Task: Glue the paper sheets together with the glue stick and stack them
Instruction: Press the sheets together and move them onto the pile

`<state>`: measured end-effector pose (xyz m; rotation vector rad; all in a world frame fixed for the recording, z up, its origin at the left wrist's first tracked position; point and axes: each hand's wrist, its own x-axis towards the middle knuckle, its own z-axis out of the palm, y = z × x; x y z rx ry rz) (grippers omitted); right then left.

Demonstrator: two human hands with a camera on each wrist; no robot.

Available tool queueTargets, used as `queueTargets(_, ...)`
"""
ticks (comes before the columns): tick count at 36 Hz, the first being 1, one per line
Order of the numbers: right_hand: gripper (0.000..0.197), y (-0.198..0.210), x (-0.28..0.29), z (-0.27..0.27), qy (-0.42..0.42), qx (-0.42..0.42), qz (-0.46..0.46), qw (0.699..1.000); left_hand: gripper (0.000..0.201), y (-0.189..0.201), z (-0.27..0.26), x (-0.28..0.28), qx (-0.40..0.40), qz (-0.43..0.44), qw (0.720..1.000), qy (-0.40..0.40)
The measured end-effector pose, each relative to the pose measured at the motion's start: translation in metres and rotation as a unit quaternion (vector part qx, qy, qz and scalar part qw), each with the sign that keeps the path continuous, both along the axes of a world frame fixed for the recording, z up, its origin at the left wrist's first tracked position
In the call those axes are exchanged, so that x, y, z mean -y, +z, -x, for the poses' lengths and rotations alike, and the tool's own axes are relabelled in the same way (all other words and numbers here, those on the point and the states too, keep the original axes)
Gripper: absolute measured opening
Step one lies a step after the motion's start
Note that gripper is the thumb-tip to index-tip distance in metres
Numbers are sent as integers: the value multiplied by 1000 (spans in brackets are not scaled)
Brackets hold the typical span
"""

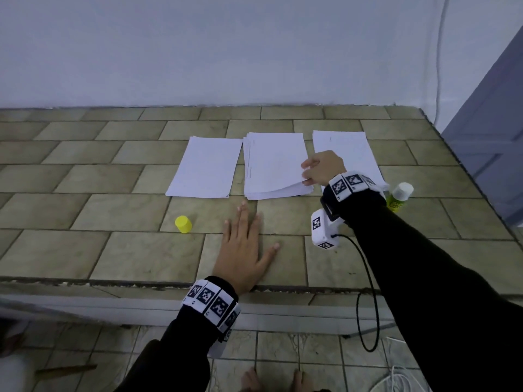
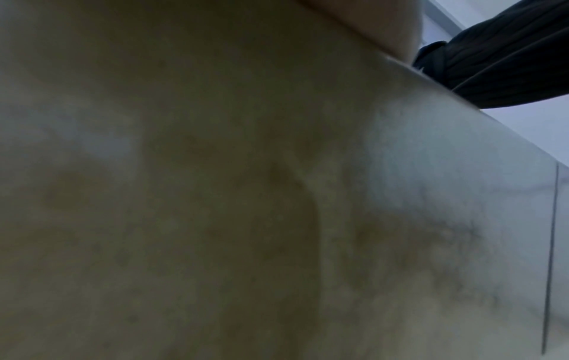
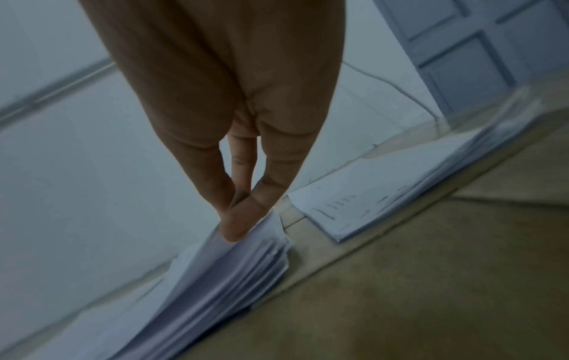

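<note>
Paper sheets lie in three lots across the middle of the head view: a thin lot [image 1: 204, 167] left of centre, the thick middle stack [image 1: 273, 165] at centre, and a right lot [image 1: 343, 148] partly hidden behind my right arm, all flat on the tiled counter [image 1: 85, 179]. My right hand [image 1: 322, 168] is at the lower right corner of the middle stack, and in the right wrist view its fingertips [image 3: 237, 226] pinch the top sheet, whose corner curls up off the fanned edges below. My left hand [image 1: 245, 247] lies flat with straight fingers on the counter at lower centre, holding nothing; its wrist view shows only blurred tile. The glue stick [image 1: 398, 197] stands at the right edge of the head view, just behind my right wrist, and a yellow cap [image 1: 183, 224], which I take to be its own, stands well apart at lower left of centre. I judge the paper light, limp and slippery sheet on sheet, so a corner pinch may drag a second sheet along or crease the one held. I would keep hold at that corner only to peel it free, then support the sheet nearer its long edge so it does not flop. The glue stick looks stiff and easy, best taken round its body
</note>
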<state>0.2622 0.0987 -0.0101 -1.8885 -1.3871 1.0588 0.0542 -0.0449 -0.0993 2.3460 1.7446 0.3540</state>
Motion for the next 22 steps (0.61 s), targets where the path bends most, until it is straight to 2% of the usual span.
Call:
queueTargets(3,21,-3,-2,5,31,80,-10,996,89,1,0,0,2,4,1000,2)
queueTargets(7,24,-8,-1,11,90,224,-16,970,88,1,-1,0,1,1,1000,5)
queueTargets(12,28,-11,6,14,127,304,8,944,88,0,-1,1,13,-4,1000,-1)
queueTargets(15,28,-13,12,10,126,309,-17,943,87,1,0,2,14,-2,1000,-5)
queueTargets(19,32,0,28,1,115,251,-118,954,89,7,-1,2,-15,4,1000,-20)
queueTargets(22,34,20,48,-12,97,206,-223,948,72,18,1,3,-37,-48,997,-42)
